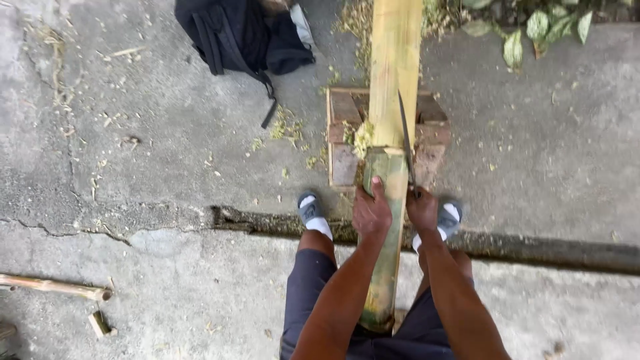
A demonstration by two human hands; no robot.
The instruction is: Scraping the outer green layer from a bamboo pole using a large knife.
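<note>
As hands [371,212] grip: bamboo pole [393,80], blade [405,137].

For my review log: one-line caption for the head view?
Left hand steadies a bamboo pole while right hand holds a knife against it.

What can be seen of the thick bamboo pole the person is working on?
The thick bamboo pole runs from between the person's legs away over a low wooden block. Its far stretch is pale yellow and stripped; the near stretch keeps green skin, with a ragged step between. The left hand grips the green part. The right hand holds a long dark blade along its right edge. Shavings lie around.
</note>
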